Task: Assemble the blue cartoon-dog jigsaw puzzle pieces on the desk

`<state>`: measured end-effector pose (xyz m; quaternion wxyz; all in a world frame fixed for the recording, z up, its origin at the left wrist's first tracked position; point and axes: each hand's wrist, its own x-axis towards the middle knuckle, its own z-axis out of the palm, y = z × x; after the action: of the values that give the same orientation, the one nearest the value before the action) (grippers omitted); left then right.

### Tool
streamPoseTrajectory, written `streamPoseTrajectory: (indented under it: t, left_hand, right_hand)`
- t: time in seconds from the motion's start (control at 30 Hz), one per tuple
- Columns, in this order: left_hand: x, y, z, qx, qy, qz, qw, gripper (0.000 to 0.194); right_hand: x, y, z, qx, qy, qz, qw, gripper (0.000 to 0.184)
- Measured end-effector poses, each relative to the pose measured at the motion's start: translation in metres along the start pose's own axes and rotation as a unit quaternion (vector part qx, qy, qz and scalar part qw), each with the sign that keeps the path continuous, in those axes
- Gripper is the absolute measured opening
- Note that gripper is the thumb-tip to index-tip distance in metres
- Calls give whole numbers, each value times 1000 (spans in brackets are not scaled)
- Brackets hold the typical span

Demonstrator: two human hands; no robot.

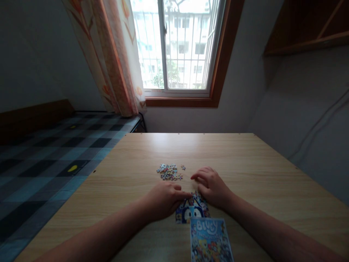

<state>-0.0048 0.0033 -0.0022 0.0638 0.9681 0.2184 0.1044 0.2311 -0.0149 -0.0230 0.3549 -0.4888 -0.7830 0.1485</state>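
Observation:
A partly assembled jigsaw puzzle [193,213] with a blue cartoon dog's face lies flat on the table. My left hand [165,200] reaches in from the left, its index finger stretched onto the puzzle's upper edge and its thumb apart. Beside the puzzle's upper right corner rests my right hand [214,185], fingers loosely bent and spread, nothing visible in them. Part of the puzzle's top edge is hidden by my hands. Beyond my left hand is a pile of loose puzzle pieces [169,171], with a few pieces [183,167] just to its right.
A printed "Bluey" picture sheet or box [211,240] lies at the near side, overlapping the puzzle's lower edge in view. The wooden table [131,160] reaches toward a wall with a barred window [188,47]. A bed with a checked cover [54,145] stands left.

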Motion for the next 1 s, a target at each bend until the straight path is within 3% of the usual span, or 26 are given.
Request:
streamPoseTrajectory:
  t: [0.23,0.63,0.83,1.0]
  left_hand:
    - [1,1,-2,-1,-2,1,1000,33]
    - [1,1,-2,-3,1,2,1000,33]
    - [2,3,-4,3,-2,3,1000,33]
    - [2,5,-6,14,-7,-2,1000,31]
  right_hand:
    - [-1,-2,0,-24,-23,-13,999,38]
    - [0,4,1,-52,34,49,997,19]
    - [0,2,1,-26,-10,5,1000,26]
    - [-3,2,1,16,-64,-62,996,57]
